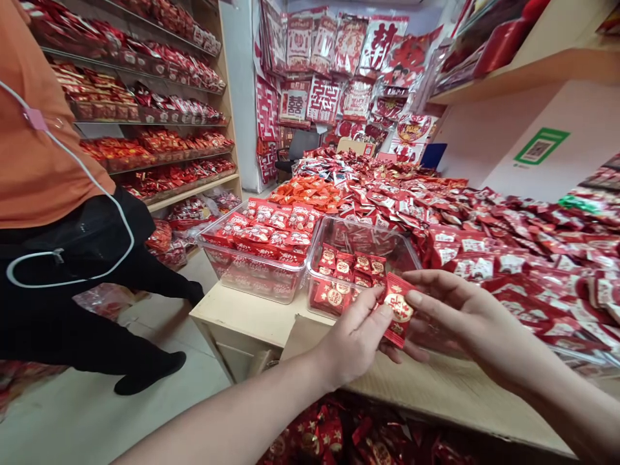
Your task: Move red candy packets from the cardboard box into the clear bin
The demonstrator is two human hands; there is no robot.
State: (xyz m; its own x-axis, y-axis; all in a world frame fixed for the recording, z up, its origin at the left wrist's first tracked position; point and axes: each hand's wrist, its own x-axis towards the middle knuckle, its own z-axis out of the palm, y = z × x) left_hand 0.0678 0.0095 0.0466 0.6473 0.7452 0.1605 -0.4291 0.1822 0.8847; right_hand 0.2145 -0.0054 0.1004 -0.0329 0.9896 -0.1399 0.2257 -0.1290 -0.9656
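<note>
A small red candy packet (399, 311) with a cream emblem is held up in front of me. My left hand (357, 336) pinches its left edge, thumb in front. From the right, my right hand (450, 307) grips the packet's other edge, with the thumb on its face and the lower fingers behind it. Just beyond my hands stands a clear plastic bin (314, 310), partly filled with rows of matching red packets (343, 266). Left of it, a second clear bin (261, 287) is full of red packets with a different print (271, 226).
A large heap of red packets (484, 239) covers the counter to the right and back. Beneath the counter (242, 323) lie more red packets (314, 433). A person in an orange shirt (53, 129) stands at left, before stocked shelves (159, 123). A shelf (523, 71) juts out upper right.
</note>
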